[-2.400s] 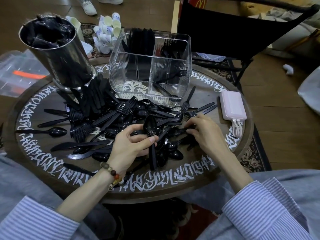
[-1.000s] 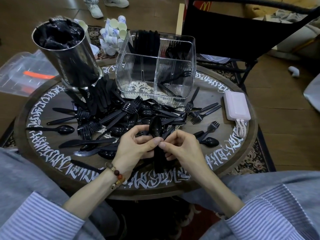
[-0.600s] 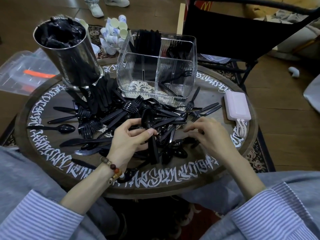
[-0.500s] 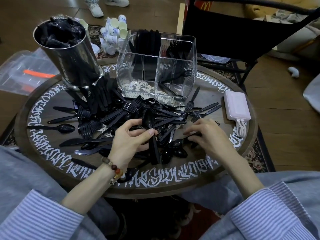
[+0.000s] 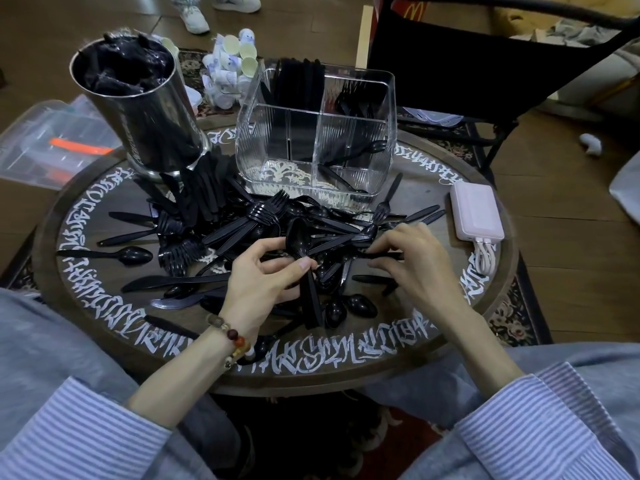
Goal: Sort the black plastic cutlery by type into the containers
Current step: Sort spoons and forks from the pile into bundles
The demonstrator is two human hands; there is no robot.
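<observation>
A heap of black plastic cutlery [image 5: 242, 230] covers the middle of the round table [image 5: 349, 348]. My left hand [image 5: 266, 282] grips a stack of black spoons [image 5: 298, 239], bowls up, handles pointing toward me. My right hand [image 5: 412, 261] pinches the handle of another black spoon [image 5: 384, 255] lying in the heap. Behind the heap stands a clear divided container [image 5: 315, 133] with knives in its left part and forks and a spoon in the right. A metal cylinder [image 5: 138, 109] at the back left is full of black cutlery.
A pink power bank [image 5: 476, 213] with a white cable lies at the table's right edge. A black chair [image 5: 485, 64] stands behind the table. Paper cups [image 5: 228, 64] and a plastic bag [image 5: 45, 140] lie on the floor at left. Someone's shoes [image 5: 194, 15] are at the top.
My right hand left the stack in my left hand, reached right into the heap and closed its fingers on another spoon handle. My left hand kept holding its spoons.
</observation>
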